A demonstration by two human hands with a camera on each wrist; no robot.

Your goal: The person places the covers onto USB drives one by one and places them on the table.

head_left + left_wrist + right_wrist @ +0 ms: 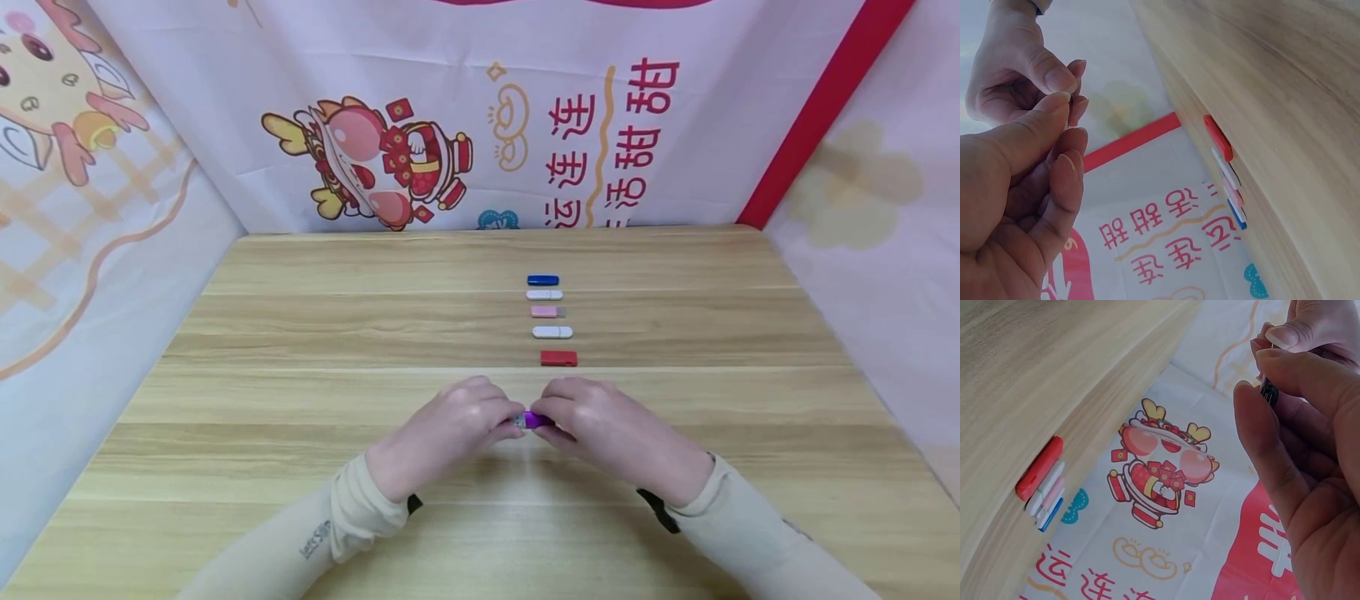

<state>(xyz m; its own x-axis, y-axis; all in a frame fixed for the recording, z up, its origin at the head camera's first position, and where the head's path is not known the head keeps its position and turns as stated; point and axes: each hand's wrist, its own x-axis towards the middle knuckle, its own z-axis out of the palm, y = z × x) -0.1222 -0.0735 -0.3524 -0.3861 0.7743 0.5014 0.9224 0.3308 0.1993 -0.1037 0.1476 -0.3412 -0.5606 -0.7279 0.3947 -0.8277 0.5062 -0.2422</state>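
Above the front middle of the table, both hands meet at a small purple USB stick (537,420). My right hand (615,429) pinches its purple body between thumb and fingers. At the silvery end on the other side, my left hand (461,421) pinches with thumb and forefinger. Fingertips cover most of the stick in the left wrist view. In the right wrist view, a dark end (1269,392) of it shows between the right thumb and forefinger.
Beyond the hands, several sticks lie in a row going away: red (558,358), white (552,332), pink (547,312), another white (544,295) and blue (543,281). Printed cloth (450,67) hangs along the back and sides of the wooden table (300,333).
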